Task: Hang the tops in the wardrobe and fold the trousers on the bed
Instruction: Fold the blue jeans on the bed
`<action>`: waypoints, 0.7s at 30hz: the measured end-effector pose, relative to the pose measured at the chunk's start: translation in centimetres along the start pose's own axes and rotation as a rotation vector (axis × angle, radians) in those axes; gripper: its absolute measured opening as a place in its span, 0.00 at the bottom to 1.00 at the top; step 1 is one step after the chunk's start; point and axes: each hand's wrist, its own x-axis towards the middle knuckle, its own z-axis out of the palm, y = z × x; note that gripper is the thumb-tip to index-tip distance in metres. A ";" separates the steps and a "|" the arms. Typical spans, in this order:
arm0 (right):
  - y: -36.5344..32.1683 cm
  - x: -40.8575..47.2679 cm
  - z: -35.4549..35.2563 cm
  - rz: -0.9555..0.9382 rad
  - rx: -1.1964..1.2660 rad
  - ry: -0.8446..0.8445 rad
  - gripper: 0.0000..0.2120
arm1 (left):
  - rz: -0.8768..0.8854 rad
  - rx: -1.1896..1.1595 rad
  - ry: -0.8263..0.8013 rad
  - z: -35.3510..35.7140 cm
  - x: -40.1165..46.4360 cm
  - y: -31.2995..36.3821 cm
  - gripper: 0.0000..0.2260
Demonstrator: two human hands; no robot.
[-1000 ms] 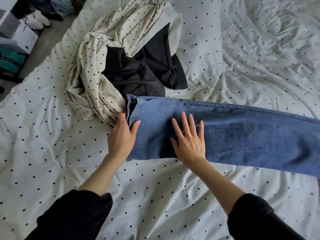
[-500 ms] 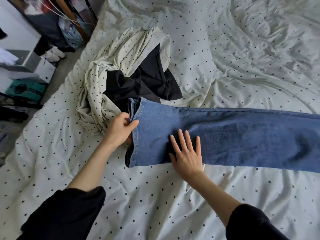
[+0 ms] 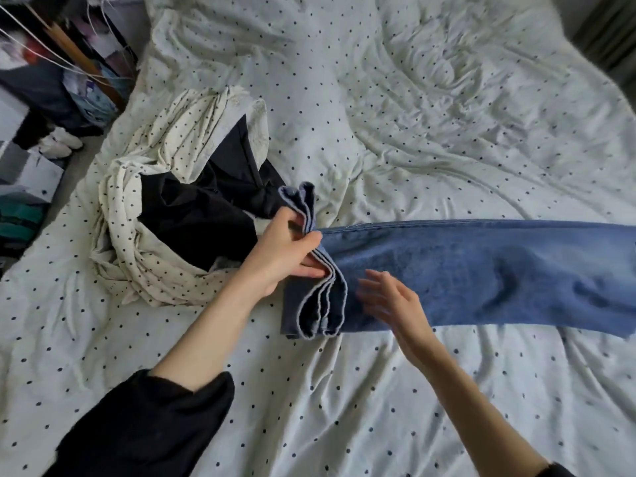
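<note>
Blue jeans (image 3: 481, 273) lie stretched across the bed, running off the right edge of the head view. My left hand (image 3: 285, 251) grips the hem end and has it lifted, so the stacked hem layers curl up and over. Just to the right, my right hand (image 3: 392, 301) hovers with relaxed fingers over the denim, holding nothing. A black garment (image 3: 199, 215) lies crumpled to the left of my left hand, wrapped in a cream dotted garment (image 3: 137, 215).
The bed (image 3: 378, 98) has a rumpled white cover with dark dots. Left of it is floor with white shoes (image 3: 58, 146), boxes and a cluttered dark shelf (image 3: 51, 63).
My left hand has taken the jeans' hem and lifted it up and to the right. My right hand has risen off the denim. The camera has tilted up.
</note>
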 end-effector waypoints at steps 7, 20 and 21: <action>-1.8 -0.1 -8.6 0.114 0.112 0.067 0.09 | 0.032 0.449 -0.105 13.5 3.9 -3.8 0.17; -1.0 3.8 0.3 -0.807 -1.283 0.087 0.20 | -0.165 -0.018 0.304 3.5 3.1 -11.8 0.14; -0.3 4.9 -0.3 -0.675 -1.388 0.074 0.24 | -0.208 -0.090 0.257 3.1 3.2 -12.1 0.11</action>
